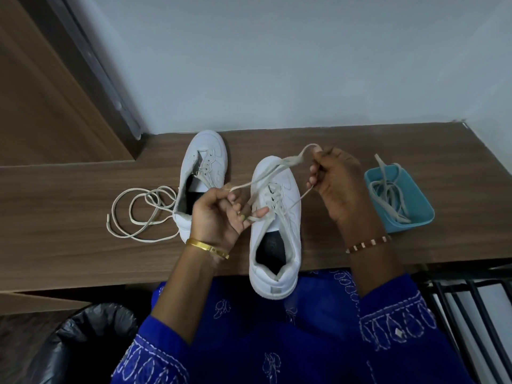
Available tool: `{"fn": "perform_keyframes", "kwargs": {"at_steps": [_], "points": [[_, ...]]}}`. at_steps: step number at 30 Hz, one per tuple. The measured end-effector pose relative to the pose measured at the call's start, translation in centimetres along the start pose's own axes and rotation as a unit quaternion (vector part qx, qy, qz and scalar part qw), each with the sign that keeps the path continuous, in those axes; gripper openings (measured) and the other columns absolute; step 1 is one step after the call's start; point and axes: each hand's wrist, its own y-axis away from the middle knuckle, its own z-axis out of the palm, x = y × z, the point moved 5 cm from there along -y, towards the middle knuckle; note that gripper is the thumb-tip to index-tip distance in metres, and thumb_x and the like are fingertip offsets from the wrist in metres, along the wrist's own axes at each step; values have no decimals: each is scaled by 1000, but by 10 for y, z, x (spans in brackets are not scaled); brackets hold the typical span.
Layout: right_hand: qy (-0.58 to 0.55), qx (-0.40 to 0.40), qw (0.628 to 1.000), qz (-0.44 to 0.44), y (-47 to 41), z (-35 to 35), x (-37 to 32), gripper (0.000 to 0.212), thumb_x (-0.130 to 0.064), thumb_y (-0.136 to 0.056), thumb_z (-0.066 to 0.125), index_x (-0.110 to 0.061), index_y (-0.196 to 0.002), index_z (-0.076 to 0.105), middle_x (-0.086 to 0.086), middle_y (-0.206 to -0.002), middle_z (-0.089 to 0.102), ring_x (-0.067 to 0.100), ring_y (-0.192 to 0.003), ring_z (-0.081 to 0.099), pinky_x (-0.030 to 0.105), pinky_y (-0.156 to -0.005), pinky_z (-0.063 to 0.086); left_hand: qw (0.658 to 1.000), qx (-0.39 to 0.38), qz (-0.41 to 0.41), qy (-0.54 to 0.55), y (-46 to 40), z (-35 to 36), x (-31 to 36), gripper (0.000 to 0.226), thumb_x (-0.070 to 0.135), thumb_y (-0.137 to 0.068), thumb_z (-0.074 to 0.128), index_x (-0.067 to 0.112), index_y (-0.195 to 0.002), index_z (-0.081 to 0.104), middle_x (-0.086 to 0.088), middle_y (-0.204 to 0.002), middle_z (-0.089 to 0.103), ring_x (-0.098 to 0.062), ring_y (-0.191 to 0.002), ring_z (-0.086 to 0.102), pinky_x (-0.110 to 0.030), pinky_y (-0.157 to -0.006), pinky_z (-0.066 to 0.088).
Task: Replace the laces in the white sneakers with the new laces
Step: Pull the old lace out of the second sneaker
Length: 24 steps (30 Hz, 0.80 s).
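No readable text, label, brand, number or sign anywhere in view. Both white sneakers: no legible logo or lettering on uppers, tongues or heel tabs. Dark insoles: marks too faint to make out. Blue container: plain walls, no print. Blue garment: white embroidered motifs only, no letters. Bracelets: no legible engraving.
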Motion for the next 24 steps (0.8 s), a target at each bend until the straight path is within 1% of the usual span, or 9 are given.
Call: {"fn": "perform_keyframes", "kwargs": {"at_steps": [3,6,9,11,12,15,19,22,24], "points": [[-46,53,998,6,-5,-15,-1,22,-9,-93,50,-13,-72,51,-5,-43,48,8,-42,43,22,-44,41,999,9,23,43,3,-10,4,36,26,-35,79,17,-40,44,3,-41,36,-13,-42,39,-40,-76,56],[-74,79,994,2,-9,-26,-3,19,-14,-92,55,-15,-73,50,-6,-43,45,9,-43,42,22,-45,40,998,26,43,32,4,-7,14,31,30,-49,69,17,-39,43,3,-38,33,-14,-40,39,-34,-68,56],[-97,66,993,-21,-14,-28,-10,21,-15,-92,54,-16,-72,48,-7,-43,44,7,-39,41,22,-45,40,998,24,63,-5,1,4,29,20,30,-64,57,16,-50,58,6,-37,32,-11,-36,36,-27,-60,55],[-121,59,989,-64,-16,-30,-21,19,-9,-93,51,-16,-75,50,-8,-45,47,5,-40,43,21,-45,40,997,3,76,-11,-1,7,41,14,30,-60,68,16,-63,66,6,-38,35,-10,-37,38,-27,-62,54],[-131,57,986,-89,-18,-31,-26,18,-6,-93,49,-16,-79,52,-9,-47,49,4,-43,45,20,-46,41,996,-8,83,-9,-1,7,47,21,29,-54,75,16,-68,68,7,-40,37,-10,-39,40,-27,-64,54],[-119,48,982,-138,-20,-33,-36,17,0,-92,47,-16,-90,53,-7,-60,58,6,-51,50,20,-47,42,992,20,118,28,2,-2,66,24,26,-50,74,19,-73,69,7,-43,41,-10,-43,45,-26,-69,54],[-50,40,987,-146,-20,-31,-40,24,0,-91,50,-20,-102,55,3,-94,68,6,-49,47,18,-47,40,974,144,160,70,5,-26,90,12,17,-55,67,21,-66,69,9,-42,40,-7,-43,43,-25,-69,50],[-11,28,987,-159,-23,-27,-43,31,6,-89,49,-17,-111,52,6,-99,66,5,-52,52,19,-51,46,963,210,141,-86,0,-40,95,17,11,-86,49,17,-81,63,9,-43,47,-7,-42,48,-19,-58,51],[93,23,983,-155,-22,-21,-37,33,7,-89,49,-13,-116,52,5,-99,64,5,-57,58,19,-56,51,925,250,141,-250,-7,-46,94,14,9,-93,43,9,-94,57,8,-46,57,-6,-44,54,-18,-49,47]]}}
